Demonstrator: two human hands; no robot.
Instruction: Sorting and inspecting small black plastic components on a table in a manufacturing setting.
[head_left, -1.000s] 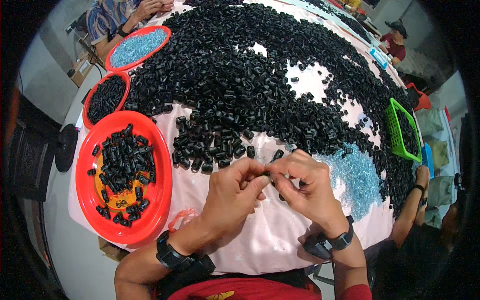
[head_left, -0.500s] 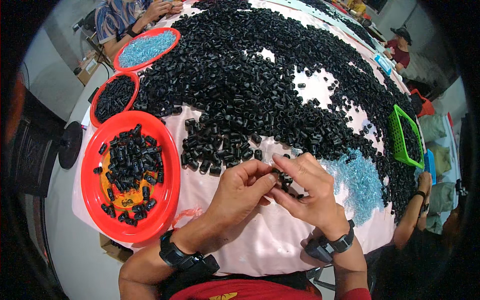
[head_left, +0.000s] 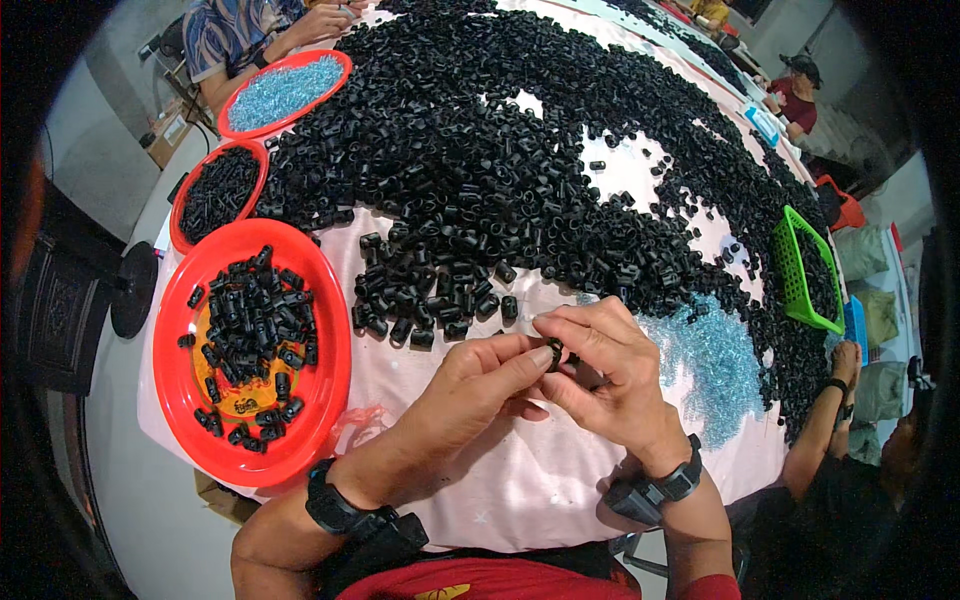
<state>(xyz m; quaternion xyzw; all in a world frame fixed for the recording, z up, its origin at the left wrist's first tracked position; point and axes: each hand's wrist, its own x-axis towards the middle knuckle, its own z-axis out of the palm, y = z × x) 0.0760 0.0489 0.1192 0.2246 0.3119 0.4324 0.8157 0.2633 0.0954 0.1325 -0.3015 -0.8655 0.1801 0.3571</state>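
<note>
Black part (head_left: 556, 352), small, is held up above the tabletop (head_left: 500, 520), over its near edge side, between the two hands. It lies at the tip of the left thumb (head_left: 526, 371); the fingers of the left hand (head_left: 465, 390) are closed on its left side in a pinch. The right hand (head_left: 620, 390) is placed opposite: its forefinger (head_left: 580, 337) arches over the part's upper right, its thumb (head_left: 570, 400) sits below. Whether the right fingers bear on the part cannot be told; the dark area inside their curve is not clear enough to identify.

Black strap (head_left: 345, 508) noted on the left wrist, a second strap (head_left: 680, 482) on the right.

Pink cloth covers the tabletop. At its near left corner stands a red dish (head_left: 325, 390) containing black pieces (head_left: 250, 320). Farther along the left edge: a red bowl (head_left: 176, 215) of slim black pins (head_left: 222, 192), then a red plate (head_left: 265, 131) of pale blue bits (head_left: 285, 92). One black heap (head_left: 480, 150) covers the middle. Blue pile (head_left: 710, 375) lies right of the right hand; green basket (head_left: 793, 280) stands near the right edge.
</note>
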